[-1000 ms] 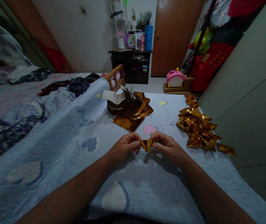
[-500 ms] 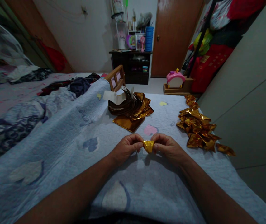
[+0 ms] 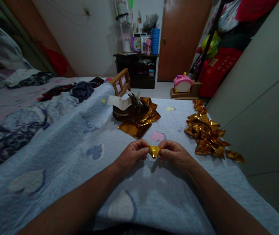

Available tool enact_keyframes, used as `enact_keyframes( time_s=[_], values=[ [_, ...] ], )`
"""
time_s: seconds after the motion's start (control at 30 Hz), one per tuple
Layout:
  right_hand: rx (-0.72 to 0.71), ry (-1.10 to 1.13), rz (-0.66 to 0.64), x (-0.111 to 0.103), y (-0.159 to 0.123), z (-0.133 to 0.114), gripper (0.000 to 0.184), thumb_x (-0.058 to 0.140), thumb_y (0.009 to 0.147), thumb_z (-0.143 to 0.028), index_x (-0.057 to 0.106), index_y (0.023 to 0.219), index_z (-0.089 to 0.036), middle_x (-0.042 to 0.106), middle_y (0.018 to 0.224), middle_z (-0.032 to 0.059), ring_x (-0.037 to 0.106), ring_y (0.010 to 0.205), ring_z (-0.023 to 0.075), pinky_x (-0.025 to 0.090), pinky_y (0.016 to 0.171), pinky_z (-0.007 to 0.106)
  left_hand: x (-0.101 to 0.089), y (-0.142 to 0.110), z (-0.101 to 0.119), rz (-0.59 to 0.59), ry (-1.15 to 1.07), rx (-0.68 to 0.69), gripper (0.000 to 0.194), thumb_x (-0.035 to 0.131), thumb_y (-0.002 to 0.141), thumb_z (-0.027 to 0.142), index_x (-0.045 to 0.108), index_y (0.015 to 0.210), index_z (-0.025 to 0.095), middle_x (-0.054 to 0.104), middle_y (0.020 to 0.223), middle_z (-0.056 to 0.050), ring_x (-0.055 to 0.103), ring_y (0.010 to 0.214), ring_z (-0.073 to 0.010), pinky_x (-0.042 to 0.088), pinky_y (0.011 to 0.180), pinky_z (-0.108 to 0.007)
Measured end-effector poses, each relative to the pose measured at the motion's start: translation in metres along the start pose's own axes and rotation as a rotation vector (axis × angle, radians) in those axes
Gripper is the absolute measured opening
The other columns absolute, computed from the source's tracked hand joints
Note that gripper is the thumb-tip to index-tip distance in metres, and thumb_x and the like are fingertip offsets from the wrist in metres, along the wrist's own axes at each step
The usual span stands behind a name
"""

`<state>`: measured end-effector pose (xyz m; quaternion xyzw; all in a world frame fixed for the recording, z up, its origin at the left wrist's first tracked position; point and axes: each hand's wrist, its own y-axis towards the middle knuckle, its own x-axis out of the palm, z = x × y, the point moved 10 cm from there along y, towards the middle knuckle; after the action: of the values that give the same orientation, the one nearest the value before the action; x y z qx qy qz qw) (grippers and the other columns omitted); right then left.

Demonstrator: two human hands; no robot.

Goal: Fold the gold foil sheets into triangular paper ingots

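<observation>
1) My left hand (image 3: 136,152) is pinching one end of a small folded gold foil paper (image 3: 154,151)
2) My right hand (image 3: 175,153) is pinching the other end
3) I am holding it over the blue quilt (image 3: 164,199)
4) Gold foil sheets (image 3: 143,114) are lying ahead of my left hand
5) Folded gold pieces (image 3: 204,130) are sitting heaped on my right

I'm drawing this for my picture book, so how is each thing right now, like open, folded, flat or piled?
Left hand: pinching one end of the small gold piece
Right hand: pinching the other end
Small gold piece: folded, held between both hands
Sheet stack: bent and fanned out
Front gold sheet: flat
Finished-looking gold pieces: folded, piled
Blanket: spread, rumpled at left
Door: looks shut
</observation>
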<state>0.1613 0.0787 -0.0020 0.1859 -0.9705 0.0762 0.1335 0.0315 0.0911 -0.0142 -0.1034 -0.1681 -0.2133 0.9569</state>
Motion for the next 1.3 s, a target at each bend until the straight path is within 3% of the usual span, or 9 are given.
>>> enact_keyframes(
  time_s=[0.3,0.83,1.07,1.3],
  values=[
    [-0.022,-0.082,0.019,-0.003,0.001,-0.002,0.027,0.08,0.075,-0.041,0.066,0.076,-0.019,0.062,0.06,-0.0028,0.051,0.053,0.0106,0.038,0.052,0.025,0.005,-0.001,0.004,-0.006,0.049,0.01,0.031,0.084,0.075,0.038,0.064,0.079,0.015,0.062,0.067,0.002,0.046,0.055,-0.0072,0.035,0.055,-0.021],
    [-0.019,-0.022,0.011,-0.003,0.002,0.003,0.029,0.084,0.071,-0.039,0.065,0.081,-0.02,0.065,0.071,-0.0021,0.055,0.057,0.0113,0.042,0.057,0.026,0.003,0.003,-0.001,-0.005,-0.011,0.001,0.033,0.084,0.074,0.042,0.066,0.079,0.015,0.062,0.067,0.001,0.052,0.058,-0.0085,0.041,0.058,-0.02],
    [-0.004,-0.003,0.02,-0.004,0.002,0.004,0.03,0.085,0.07,-0.038,0.063,0.08,-0.019,0.064,0.071,-0.0023,0.053,0.057,0.0104,0.037,0.055,0.025,0.008,0.004,-0.004,-0.035,-0.104,-0.024,0.041,0.093,0.062,0.039,0.066,0.081,0.015,0.07,0.078,-0.001,0.061,0.063,-0.0112,0.047,0.06,-0.022],
    [-0.003,-0.056,0.004,-0.005,0.002,0.008,0.029,0.082,0.074,-0.04,0.064,0.081,-0.019,0.063,0.067,-0.0024,0.05,0.054,0.0098,0.033,0.051,0.023,0.005,0.004,-0.003,-0.035,-0.02,0.009,0.036,0.09,0.067,0.036,0.065,0.078,0.014,0.069,0.073,0.0,0.059,0.06,-0.009,0.045,0.059,-0.02]
  ],
)
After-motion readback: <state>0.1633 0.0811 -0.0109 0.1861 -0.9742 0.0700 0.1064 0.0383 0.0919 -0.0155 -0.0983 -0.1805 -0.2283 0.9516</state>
